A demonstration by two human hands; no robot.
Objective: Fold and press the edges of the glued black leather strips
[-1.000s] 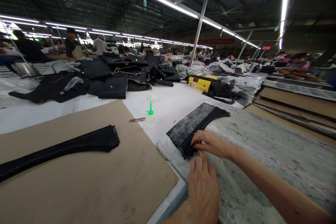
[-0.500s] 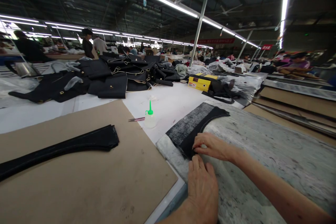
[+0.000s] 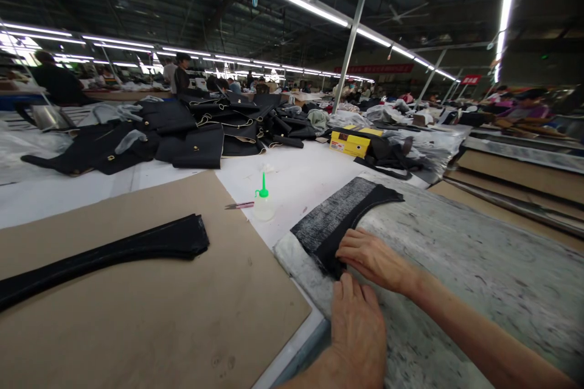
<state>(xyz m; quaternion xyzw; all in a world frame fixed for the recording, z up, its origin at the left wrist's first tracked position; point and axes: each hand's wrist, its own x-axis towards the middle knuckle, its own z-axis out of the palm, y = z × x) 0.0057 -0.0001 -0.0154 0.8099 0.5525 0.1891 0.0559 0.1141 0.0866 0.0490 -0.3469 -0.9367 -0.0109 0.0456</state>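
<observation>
A curved black fabric piece (image 3: 349,225) with a greyish, rough-looking strip lies on the stained pale slab. My right hand (image 3: 371,258) is closed at its inner curved edge, fingertips pressed together on the black part. Closer to me, my left hand (image 3: 358,328) has its fingers bunched at the near end of the same piece, just below the right fingers. The fingertips of both hands are partly hidden, and the near edge of the fabric lies beneath them.
On the brown board (image 3: 228,316) at left rests a long black strip stack (image 3: 164,243). A green-tipped bottle (image 3: 263,203) and small snips (image 3: 239,205) are beyond it. Black cut pieces (image 3: 196,146) are heaped behind, near a yellow box (image 3: 350,143). Several people work farther off.
My right hand's fingers have flattened and drawn closer together on the fabric edge. My left hand stays at the near end. The whole view has shifted slightly.
</observation>
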